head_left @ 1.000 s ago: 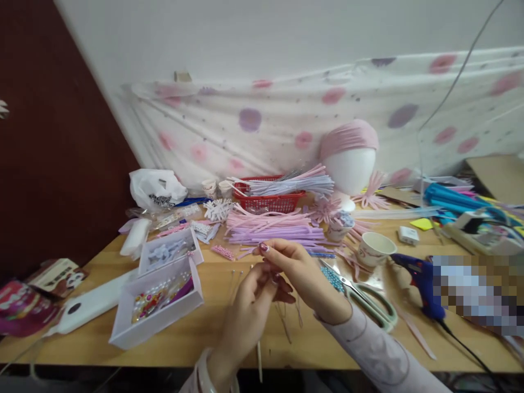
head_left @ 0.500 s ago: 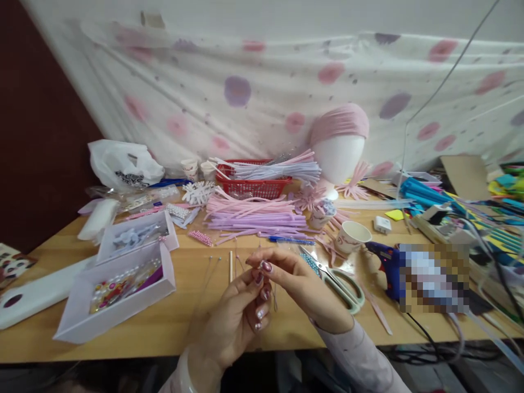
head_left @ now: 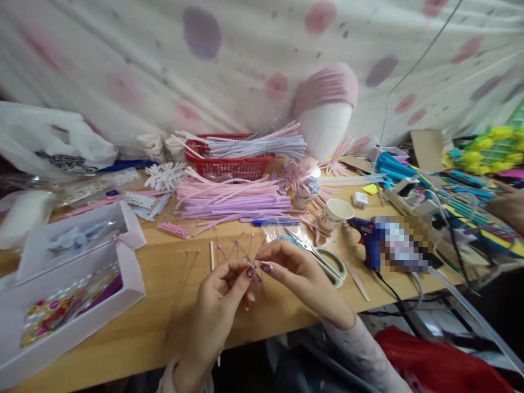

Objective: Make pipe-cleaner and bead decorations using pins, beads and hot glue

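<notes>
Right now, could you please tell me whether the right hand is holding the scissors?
No, the scissors lie on the table beside the right hand, whose fingertips are brought close to the left hand.

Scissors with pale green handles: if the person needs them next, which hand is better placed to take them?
Probably the right hand. The scissors lie just beyond it, on its own side. The left hand is farther from them, with the right hand in between.

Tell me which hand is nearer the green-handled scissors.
Right. The right hand is close beside the scissors, just left of them in the view; the left hand is farther left, beyond the right hand.
</notes>
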Action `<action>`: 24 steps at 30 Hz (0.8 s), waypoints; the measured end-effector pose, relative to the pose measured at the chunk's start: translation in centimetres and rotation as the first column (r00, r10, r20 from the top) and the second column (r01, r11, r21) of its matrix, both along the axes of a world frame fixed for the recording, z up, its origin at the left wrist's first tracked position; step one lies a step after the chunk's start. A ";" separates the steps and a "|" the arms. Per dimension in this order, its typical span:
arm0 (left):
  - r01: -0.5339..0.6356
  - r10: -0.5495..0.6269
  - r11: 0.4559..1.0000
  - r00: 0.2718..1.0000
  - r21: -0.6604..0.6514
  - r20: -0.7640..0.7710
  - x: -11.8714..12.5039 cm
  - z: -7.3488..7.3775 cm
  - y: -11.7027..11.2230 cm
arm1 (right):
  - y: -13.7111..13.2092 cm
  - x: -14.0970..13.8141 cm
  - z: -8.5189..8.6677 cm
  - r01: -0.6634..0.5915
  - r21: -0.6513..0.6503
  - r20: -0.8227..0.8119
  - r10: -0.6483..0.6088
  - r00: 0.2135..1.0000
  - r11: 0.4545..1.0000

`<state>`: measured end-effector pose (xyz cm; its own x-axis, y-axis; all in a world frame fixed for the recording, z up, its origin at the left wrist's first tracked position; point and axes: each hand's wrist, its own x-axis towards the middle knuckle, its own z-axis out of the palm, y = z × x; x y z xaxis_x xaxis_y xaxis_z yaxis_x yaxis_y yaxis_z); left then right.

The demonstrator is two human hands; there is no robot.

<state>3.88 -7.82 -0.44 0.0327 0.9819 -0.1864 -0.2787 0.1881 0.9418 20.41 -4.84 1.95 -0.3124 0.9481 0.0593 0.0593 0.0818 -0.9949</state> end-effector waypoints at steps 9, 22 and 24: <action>-0.147 0.144 0.989 0.969 -0.001 -0.199 -2.2 -0.4 -0.7 | -2.3 13.4 -1.0 0.610 0.303 0.790 -0.551 0.268 0.732; -0.102 0.104 0.995 0.985 0.020 -0.141 -1.1 0.7 -1.2 | 1.4 15.4 -3.4 0.612 0.654 0.494 -0.864 0.098 0.443; -0.112 0.123 0.992 0.969 0.062 -0.214 -1.5 0.4 -1.0 | -0.5 15.5 -3.2 0.666 0.667 0.438 -0.899 0.012 0.334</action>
<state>2.39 -8.87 -0.07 -0.1197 0.9846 -0.1276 -0.0846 0.1180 0.9894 35.94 -5.37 -1.21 0.5835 0.6143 0.5311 0.7971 -0.3082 -0.5193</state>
